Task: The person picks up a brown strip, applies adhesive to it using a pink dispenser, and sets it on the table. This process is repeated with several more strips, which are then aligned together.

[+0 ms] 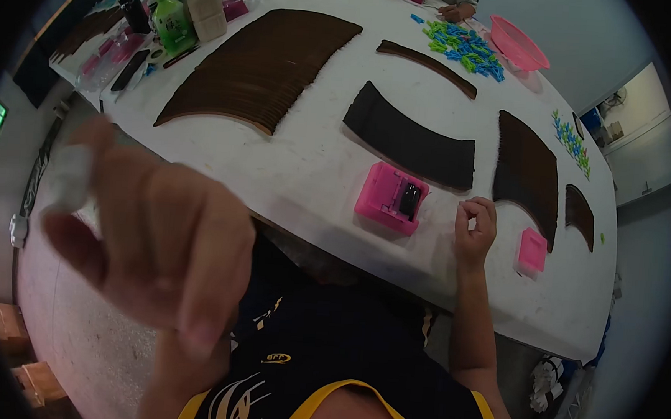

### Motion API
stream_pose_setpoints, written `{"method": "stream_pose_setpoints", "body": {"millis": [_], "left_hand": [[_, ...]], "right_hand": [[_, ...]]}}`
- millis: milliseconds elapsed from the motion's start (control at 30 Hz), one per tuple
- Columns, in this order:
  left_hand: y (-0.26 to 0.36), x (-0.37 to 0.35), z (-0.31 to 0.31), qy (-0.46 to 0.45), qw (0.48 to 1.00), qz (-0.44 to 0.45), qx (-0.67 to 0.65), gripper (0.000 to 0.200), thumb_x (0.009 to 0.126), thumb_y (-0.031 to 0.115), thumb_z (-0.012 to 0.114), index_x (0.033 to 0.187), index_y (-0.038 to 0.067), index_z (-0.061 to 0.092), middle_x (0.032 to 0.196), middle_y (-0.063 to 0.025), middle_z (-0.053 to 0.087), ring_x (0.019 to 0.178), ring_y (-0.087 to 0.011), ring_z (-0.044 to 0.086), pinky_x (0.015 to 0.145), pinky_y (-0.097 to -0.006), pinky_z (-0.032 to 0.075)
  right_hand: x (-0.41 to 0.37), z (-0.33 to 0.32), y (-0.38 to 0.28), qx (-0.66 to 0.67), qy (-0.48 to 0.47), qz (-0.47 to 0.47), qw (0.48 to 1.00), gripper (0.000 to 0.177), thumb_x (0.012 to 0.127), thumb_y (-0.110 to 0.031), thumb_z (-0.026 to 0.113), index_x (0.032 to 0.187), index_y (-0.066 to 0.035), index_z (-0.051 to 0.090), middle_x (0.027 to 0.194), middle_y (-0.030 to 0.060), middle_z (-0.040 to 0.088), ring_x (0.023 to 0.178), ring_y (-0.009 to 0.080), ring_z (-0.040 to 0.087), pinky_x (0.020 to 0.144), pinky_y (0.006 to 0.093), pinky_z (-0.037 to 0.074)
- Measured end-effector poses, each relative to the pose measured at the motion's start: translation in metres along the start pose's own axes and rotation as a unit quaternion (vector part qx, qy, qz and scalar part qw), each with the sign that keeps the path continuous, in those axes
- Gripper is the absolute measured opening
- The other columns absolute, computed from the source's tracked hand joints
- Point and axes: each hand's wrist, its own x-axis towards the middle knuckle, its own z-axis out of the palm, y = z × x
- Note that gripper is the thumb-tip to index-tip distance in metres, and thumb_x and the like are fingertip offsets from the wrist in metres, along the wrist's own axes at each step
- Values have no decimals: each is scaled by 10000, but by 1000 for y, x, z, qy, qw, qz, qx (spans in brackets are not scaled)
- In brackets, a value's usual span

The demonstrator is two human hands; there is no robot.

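Observation:
My left hand (165,230) is raised close to the camera, large and blurred. Its fingers are partly curled, and a whitish patch, either a finger covering or a small object, shows near the index finger and thumb. My right hand (476,227) rests at the table's near side with curled fingers and the thumb against them; anything pinched there is too small to make out. Left of it sits a pink block-shaped device (386,201) with a glossy black part. Behind lies a curved black sheet (413,137). A smaller pink block (532,251) is to the right.
On the white table (306,185) lie a large ribbed brown sheet (260,67), a narrow brown strip (429,65) and another brown sheet (526,167). Blue and green small pieces (464,48) are heaped beside a pink basket (518,44). Bottles (174,23) stand far left. Another person's hand (457,12) is opposite.

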Motion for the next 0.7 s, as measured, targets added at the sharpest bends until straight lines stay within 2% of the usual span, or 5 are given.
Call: {"method": "stream_pose_setpoints", "body": {"millis": [33,167,367,567,700], "left_hand": [[-13,-5,-19,25,999,14,24,333,1105,280,492,1020,-26,595,694,4,466,546,-129,454,510,-305,461],[-45,-28,-75,214,975,-66,5,282,1088,299,500,990,72,637,690,13,404,626,-114,358,578,-279,365],[-74,-45,-113,330,935,-129,-33,250,1053,269,484,888,112,587,694,-7,424,642,-146,349,617,-307,345],[-83,-51,-125,387,907,-163,21,243,1037,233,512,821,120,504,658,3,387,597,-131,311,556,-292,274],[-89,-66,-146,407,886,-196,109,308,1061,231,544,785,122,461,616,13,341,542,-119,269,520,-292,230]], "right_hand": [[0,0,0,2,-6,2,1000,56,885,42,711,934,21,695,1015,109,645,791,161,618,706,282,523],[-1,3,0,7,-14,4,1000,60,879,40,713,933,17,699,1019,107,640,799,158,619,709,273,522],[0,1,-1,25,-33,17,999,59,881,29,715,938,14,710,1031,107,647,851,180,646,722,282,536],[29,-8,-2,-25,-122,34,992,98,867,-4,743,963,-1,725,1048,118,663,909,245,686,787,345,569],[45,-5,12,-50,-118,18,992,123,858,-19,752,978,-4,727,1053,128,669,942,283,695,820,379,573]]}}
